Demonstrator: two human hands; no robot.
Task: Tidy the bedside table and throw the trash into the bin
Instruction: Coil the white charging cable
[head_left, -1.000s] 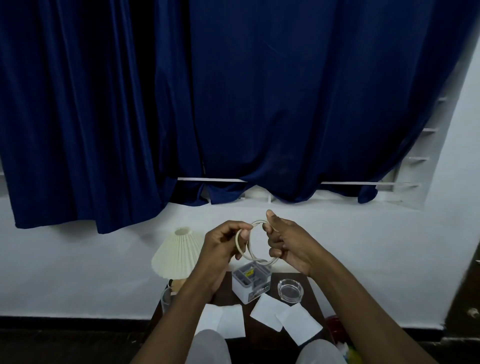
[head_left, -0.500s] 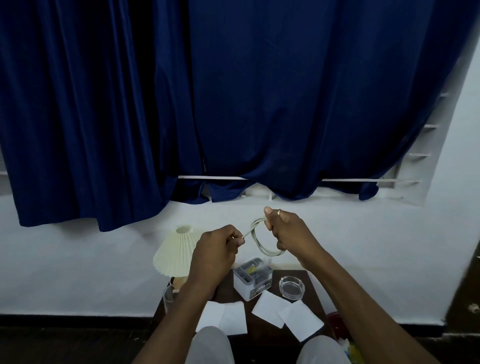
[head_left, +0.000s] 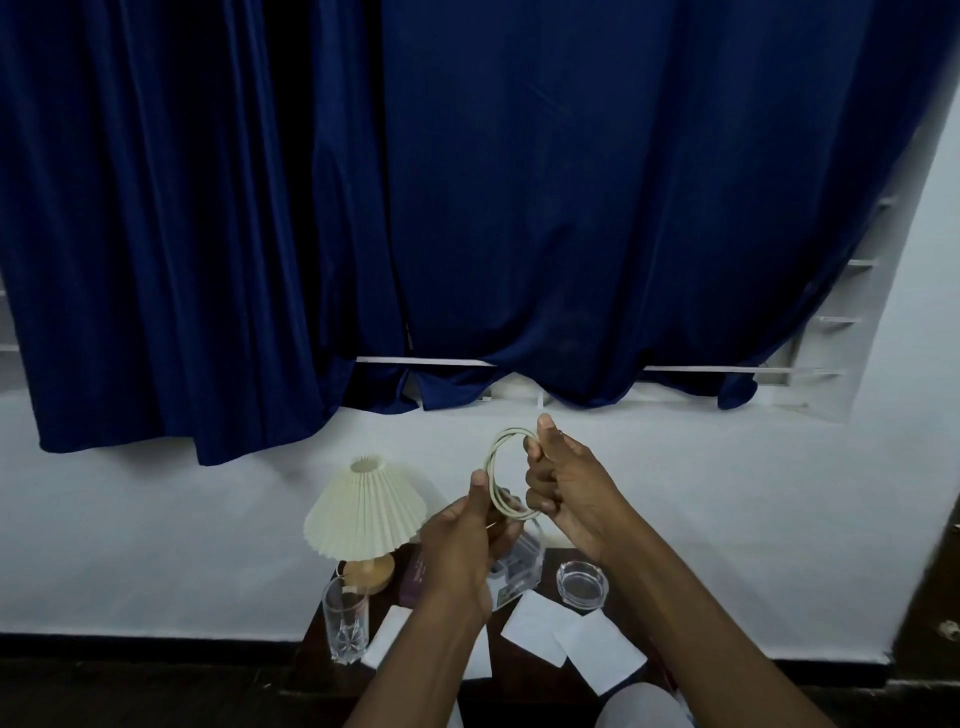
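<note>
Half a second ago my left hand (head_left: 467, 535) had a strand tugged out sideways. Now it's back on the cable coil (head_left: 493, 452), thumb laid up its left side and fingers curled under. My right hand (head_left: 569, 491) hasn't let go and is pinching the coil's top right. The coil is held upright in the air above the worktop (head_left: 549, 597), and the view has dipped a bit.

On the dark wood there's a pleated lamp (head_left: 363, 512) back left, a glass (head_left: 345, 618) by the front left corner, and a clear box (head_left: 519, 564) behind my left hand. The ashtray (head_left: 582, 582) is to the right, with paper sheets (head_left: 537, 629) in front of it. The rightmost sheet lies near the right edge.

Behind is a white wall (head_left: 156, 519) with a blue curtain (head_left: 467, 208) hanging above. My hands are in front of the wall, below the curtain's hem.
</note>
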